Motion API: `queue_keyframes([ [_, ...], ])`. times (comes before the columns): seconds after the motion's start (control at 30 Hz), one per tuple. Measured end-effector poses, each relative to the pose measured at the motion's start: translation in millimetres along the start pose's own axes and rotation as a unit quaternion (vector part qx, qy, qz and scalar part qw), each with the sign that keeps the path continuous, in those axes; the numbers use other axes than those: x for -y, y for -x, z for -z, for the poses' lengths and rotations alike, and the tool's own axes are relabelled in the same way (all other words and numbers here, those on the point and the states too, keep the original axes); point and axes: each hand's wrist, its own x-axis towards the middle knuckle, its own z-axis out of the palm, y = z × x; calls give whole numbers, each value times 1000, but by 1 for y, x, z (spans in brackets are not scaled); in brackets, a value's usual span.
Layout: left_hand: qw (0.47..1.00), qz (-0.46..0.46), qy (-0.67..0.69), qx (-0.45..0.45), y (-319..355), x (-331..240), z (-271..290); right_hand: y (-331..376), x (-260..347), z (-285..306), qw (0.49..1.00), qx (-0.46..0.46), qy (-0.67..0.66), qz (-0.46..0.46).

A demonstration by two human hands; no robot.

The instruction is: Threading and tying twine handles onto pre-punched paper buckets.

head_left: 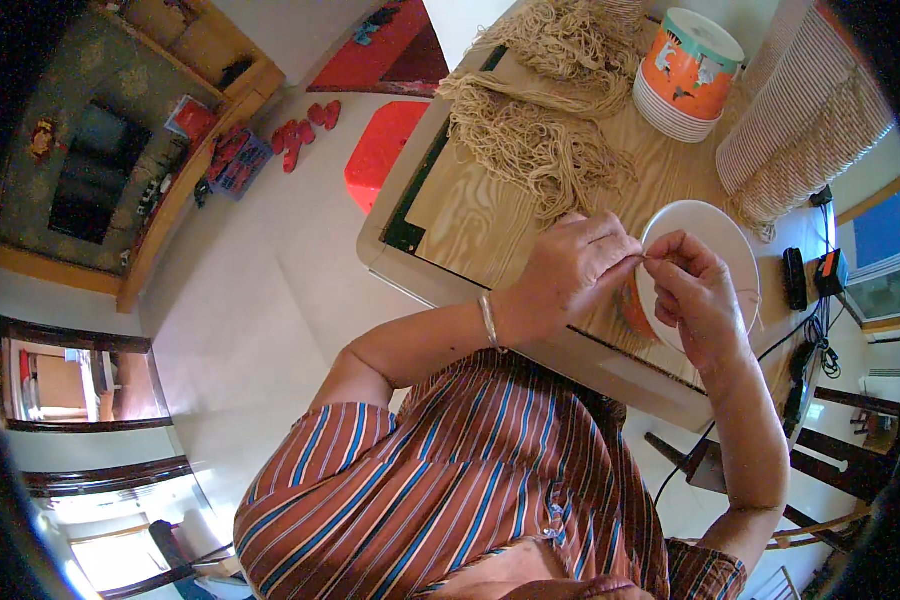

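Both hands meet over the table with their fingertips pinched together. My left hand (570,268), with a bangle at its wrist, is closed at the left rim of a white-lined tub (715,235). Over the tub's opening, my right hand (698,298) is closed, thumb against forefinger. A thin strand seems to run between the two pinches, too fine to make out well. Another bit of thin strand shows by the tub's right rim. Just beyond my left hand lies a loose tangled heap of tan string (540,150).
A stack of orange printed tubs (685,85) stands at the back. To its right rises a big striped corded bundle (800,130). Black cables and a small box (830,272) lie at the table's right edge. A red stool (382,155) stands left of the table (480,215).
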Motion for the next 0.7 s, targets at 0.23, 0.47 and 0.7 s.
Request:
queue_keyframes([
  [0.23, 991, 89, 88, 50, -2, 1, 2, -2, -1, -5, 998, -21, 35, 47],
  [0.47, 964, 168, 200, 40, 0, -1, -3, -7, -2, 1, 989, -49, 136, 26],
  [0.7, 945, 210, 248, 34, 0, 2, -5, -7, -4, 0, 993, -31, 107, 46],
])
